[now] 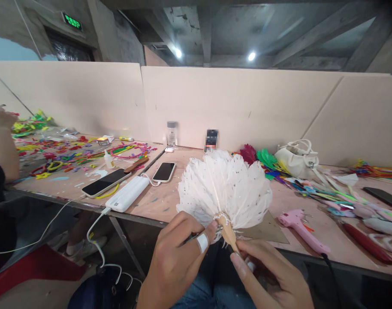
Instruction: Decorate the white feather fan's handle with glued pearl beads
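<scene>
A white feather fan (226, 189) with dark specks is held upright in front of me, over the table's front edge. A row of small pearl-like beads (222, 216) runs round the base of its feathers. My right hand (269, 272) pinches the fan's light wooden handle (228, 235) near its lower end. My left hand (181, 253), with a white band round one finger, has its fingers closed at the beaded base. Whether those fingertips grip the fan or some small piece cannot be made out.
A pink glue gun (303, 231) and a red-handled tool (368, 243) lie right. Left are a white power bank (128, 194), two phones (164, 172) and a small bottle (108, 159). A white handbag (297, 159) stands behind. Another person's arm (4, 141) is far left.
</scene>
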`<state>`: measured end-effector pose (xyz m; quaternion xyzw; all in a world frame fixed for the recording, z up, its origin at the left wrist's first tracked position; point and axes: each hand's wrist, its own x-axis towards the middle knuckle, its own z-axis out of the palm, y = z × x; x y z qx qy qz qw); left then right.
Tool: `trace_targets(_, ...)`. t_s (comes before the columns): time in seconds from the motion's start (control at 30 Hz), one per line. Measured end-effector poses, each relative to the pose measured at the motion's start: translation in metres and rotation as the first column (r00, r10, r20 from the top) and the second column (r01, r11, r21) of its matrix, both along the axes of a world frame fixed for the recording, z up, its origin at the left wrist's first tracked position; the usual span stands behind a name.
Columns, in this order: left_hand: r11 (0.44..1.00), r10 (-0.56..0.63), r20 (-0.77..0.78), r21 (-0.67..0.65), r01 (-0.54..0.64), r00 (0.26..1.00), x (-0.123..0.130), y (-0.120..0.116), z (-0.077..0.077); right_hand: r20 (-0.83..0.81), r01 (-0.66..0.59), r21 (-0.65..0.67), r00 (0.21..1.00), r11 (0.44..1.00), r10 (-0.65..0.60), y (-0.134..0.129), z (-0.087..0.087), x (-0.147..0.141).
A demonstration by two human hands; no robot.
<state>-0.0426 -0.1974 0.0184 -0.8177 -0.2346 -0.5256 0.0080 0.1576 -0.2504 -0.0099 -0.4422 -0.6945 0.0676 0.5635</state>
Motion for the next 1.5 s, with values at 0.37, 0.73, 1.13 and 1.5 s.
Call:
trace_targets(0.37, 1.0, 0.008, 0.006, -0.018, -0.008, 1.0, 0.0009, -0.0011, -0.002, -0.009, -0.001, -0.019, 1.0, 1.0, 0.001, -0.0014, 0.0021, 0.0006)
trace_targets(0.73, 1.0, 0.024, -0.003, 0.0, -0.024, 1.0, 0.0039, -0.0021, 0.0029, -0.012, 0.014, -0.008, 1.0, 1.0, -0.014, -0.0012, 0.0036, 0.0)
trace_targets(1.13, 0.999, 0.03, -0.008, 0.011, -0.03, 1.0, 0.0072, -0.0038, 0.0058, -0.026, 0.02, -0.032, 0.999, 0.999, -0.021, -0.0014, 0.0034, 0.0008)
trace_targets(1.5, 0.999, 0.045, -0.059, 0.01, -0.045, 0.997, 0.004, -0.0048, 0.0047, -0.072, 0.007, -0.046, 0.997, 0.999, -0.01, -0.0012, 0.0008, 0.0011)
